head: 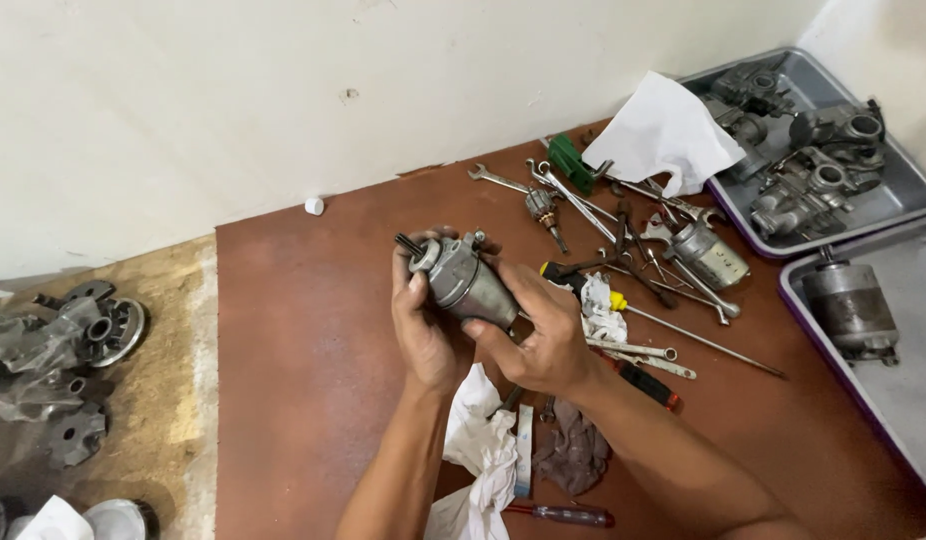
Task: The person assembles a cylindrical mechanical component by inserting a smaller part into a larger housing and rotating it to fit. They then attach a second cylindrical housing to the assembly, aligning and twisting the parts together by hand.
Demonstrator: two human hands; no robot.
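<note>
Gripping starter motor [466,285] | left hand [421,325] wraps underside | right hand [545,335] clasps rear end

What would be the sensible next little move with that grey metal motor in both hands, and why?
Probably turn the grey cylindrical metal motor to look at its shaft end. Both the left hand and right hand hold it clear of the brown floor, and no tool is in either grip.

Grey motor [468,285] showing over reddish-brown mat [303,350], white rag [483,450] lying by red-handled screwdriver [563,515], green tool [571,163] sitting near white paper [668,130], grey trays [903,190].
</note>
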